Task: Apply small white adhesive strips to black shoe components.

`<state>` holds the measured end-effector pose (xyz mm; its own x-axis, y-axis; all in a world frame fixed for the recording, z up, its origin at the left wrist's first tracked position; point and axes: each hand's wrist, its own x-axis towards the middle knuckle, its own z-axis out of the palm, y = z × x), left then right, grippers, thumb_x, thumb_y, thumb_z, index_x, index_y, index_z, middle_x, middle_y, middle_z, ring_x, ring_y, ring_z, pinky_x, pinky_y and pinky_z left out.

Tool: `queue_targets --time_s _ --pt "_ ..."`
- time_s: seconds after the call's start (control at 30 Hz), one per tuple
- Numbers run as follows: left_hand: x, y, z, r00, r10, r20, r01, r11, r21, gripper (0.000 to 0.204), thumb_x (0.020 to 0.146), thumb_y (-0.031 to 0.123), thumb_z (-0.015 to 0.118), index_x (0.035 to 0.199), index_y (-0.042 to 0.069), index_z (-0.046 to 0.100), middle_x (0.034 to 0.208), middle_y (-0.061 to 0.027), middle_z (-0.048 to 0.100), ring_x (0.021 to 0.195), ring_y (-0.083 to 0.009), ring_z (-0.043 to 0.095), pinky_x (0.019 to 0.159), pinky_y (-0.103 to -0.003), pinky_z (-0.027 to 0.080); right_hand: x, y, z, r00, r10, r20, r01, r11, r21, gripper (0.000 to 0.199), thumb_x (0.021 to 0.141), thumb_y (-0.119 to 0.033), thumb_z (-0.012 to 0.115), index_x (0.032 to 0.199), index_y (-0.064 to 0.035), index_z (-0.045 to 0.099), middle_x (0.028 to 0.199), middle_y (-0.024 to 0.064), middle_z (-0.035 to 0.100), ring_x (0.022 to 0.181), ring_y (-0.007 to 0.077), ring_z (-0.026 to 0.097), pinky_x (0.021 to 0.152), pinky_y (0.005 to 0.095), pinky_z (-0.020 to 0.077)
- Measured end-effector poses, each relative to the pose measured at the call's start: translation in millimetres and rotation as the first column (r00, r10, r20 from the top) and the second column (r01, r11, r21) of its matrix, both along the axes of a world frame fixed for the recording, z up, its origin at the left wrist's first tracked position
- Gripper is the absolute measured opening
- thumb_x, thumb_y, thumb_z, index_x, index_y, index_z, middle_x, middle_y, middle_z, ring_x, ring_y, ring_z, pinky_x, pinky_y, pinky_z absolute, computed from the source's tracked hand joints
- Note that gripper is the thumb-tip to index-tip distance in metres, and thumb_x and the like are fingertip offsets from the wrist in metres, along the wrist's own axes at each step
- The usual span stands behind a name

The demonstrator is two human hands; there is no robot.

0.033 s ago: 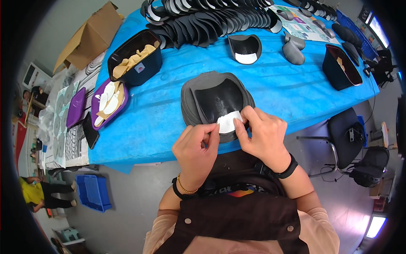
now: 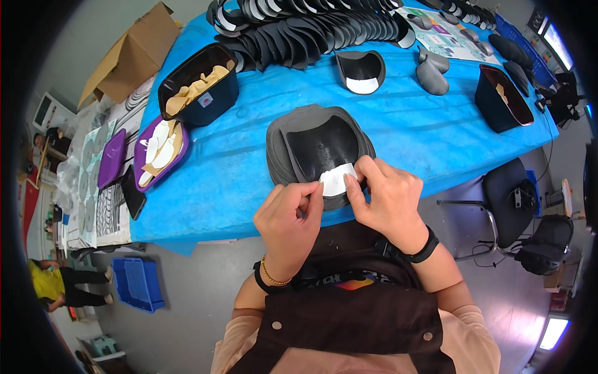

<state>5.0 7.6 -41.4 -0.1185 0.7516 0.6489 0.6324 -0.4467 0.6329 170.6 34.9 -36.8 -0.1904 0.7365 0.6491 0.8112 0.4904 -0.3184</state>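
A white patch (image 2: 337, 181) lies across the near edge of a curved dark grey pad (image 2: 281, 149) with a glossy black hollow. My left hand (image 2: 290, 218) pinches the patch's left end between thumb and fingertips. On the opposite end, the thumb and forefinger of my right hand (image 2: 387, 198) are closed on the patch. More grey layers show beneath the pad, close to the table's front edge. Farther off sits a similar single pad (image 2: 361, 65) with a white strip on its near edge.
Rows of nested black pads (image 2: 293, 43) line the table's far side. At left stand a black bin (image 2: 208, 106) of tan pieces and a purple tray (image 2: 182, 149) of white pieces. Grey shaped pieces (image 2: 431, 78) and another black bin (image 2: 498, 112) are at right.
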Motion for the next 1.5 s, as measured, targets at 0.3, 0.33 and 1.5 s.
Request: queue_targets --time_s 0.3,0.33,1.5 --pt "-0.3 0.3 -0.8 1.000 -0.010 0.029 0.010 1.000 -0.008 0.013 0.076 -0.001 0.078 0.080 0.006 0.067 0.055 0.0004 0.053 0.049 -0.0098 0.048 0.042 -0.024 0.035 0.8 1.5 -2.2 0.991 0.068 -0.114 -0.080 0.991 -0.106 0.015 0.084 -0.016 0.067 0.083 -0.0107 0.052 0.066 0.0049 0.059 0.050 0.0271 0.059 0.044 0.0370 0.0418" --pt "-0.4 0.7 -1.3 0.999 -0.031 0.027 0.031 1.000 -0.001 0.013 0.076 -0.001 0.078 0.079 0.006 0.067 0.055 0.0003 0.053 0.049 -0.0098 0.048 0.042 -0.024 0.035 1.5 1.3 -2.3 0.991 0.067 -0.114 -0.079 0.991 -0.107 0.015 0.084 -0.016 0.067 0.083 -0.0107 0.052 0.066 0.0049 0.059 0.050 0.0271 0.059 0.044 0.0370 0.0418" --pt "-7.5 2.3 0.5 0.944 -0.082 0.319 0.134 0.980 -0.146 0.039 0.100 0.013 0.054 0.132 -0.004 0.040 0.062 0.0037 0.049 0.054 -0.0011 0.039 0.049 -0.019 0.028 -2.5 1.8 19.3 0.990 -0.095 0.099 0.126 0.918 -0.376 0.055 0.076 -0.053 0.073 0.096 -0.0054 0.052 0.068 0.0119 0.065 0.055 0.0322 0.064 0.047 0.0400 0.0459"
